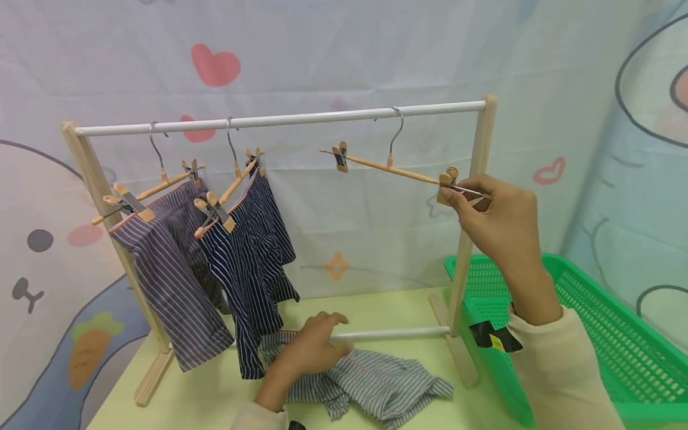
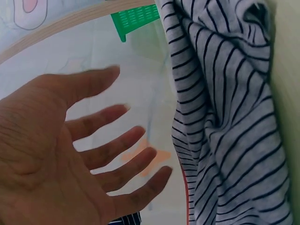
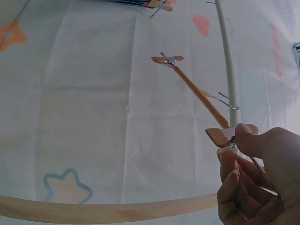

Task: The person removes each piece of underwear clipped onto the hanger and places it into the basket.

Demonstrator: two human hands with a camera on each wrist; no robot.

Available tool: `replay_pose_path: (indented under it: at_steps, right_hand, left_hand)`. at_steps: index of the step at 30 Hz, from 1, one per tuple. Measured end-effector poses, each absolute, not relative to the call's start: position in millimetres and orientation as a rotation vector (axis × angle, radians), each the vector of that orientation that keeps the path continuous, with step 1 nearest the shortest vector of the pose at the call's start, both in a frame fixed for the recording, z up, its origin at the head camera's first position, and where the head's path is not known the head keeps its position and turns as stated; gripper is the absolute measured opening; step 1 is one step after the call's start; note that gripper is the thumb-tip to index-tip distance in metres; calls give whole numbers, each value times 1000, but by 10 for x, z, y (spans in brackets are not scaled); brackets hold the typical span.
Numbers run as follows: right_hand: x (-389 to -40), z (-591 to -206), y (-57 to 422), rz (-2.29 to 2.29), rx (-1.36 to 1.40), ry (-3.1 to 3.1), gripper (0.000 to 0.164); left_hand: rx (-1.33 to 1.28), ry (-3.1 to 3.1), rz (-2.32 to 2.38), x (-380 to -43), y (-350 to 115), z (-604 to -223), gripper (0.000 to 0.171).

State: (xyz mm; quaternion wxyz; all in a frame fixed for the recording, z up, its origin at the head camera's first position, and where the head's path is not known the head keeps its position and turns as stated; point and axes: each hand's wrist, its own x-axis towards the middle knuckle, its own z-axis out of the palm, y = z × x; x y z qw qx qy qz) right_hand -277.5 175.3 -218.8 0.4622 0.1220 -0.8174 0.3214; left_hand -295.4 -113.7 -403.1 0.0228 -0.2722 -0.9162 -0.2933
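Note:
My right hand (image 1: 500, 218) pinches the clip (image 1: 448, 184) at the right end of a wooden hanger (image 1: 408, 173). That hanger hooks over the white rail and carries no garment; its other clip (image 1: 341, 157) is at the left end. In the right wrist view, thumb and fingertips meet at the clip (image 3: 219, 137). My left hand (image 1: 317, 346) is over light grey striped pants (image 1: 387, 382) lying crumpled on the table. The left wrist view shows the left hand (image 2: 84, 145) with fingers spread, holding nothing, beside the striped pants (image 2: 234, 126).
A small wooden rack with a white rail (image 1: 317, 119) stands on the pale yellow table (image 1: 398, 307). Purple-grey striped pants (image 1: 177, 280) and navy striped pants (image 1: 249, 263) hang clipped at its left. A green basket (image 1: 634, 334) sits at the right.

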Motion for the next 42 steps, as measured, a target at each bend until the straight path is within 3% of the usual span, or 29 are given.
replay_pose_path:
  at_steps: [11, 21, 42]
  right_hand:
    - [-2762, -2644, 1799, 908, 285, -2097, 41]
    - [-2732, -3107, 1847, 949, 275, -2147, 36]
    - [-2878, -3182, 1694, 939, 338, -2264, 42]
  left_hand:
    - [-945, -3078, -744, -2846, -1147, -4080, 72]
    - [-1033, -3149, -602, -2837, -1049, -4133, 80]
    - [-933, -3226, -375, -2845, -1038, -4141, 80]
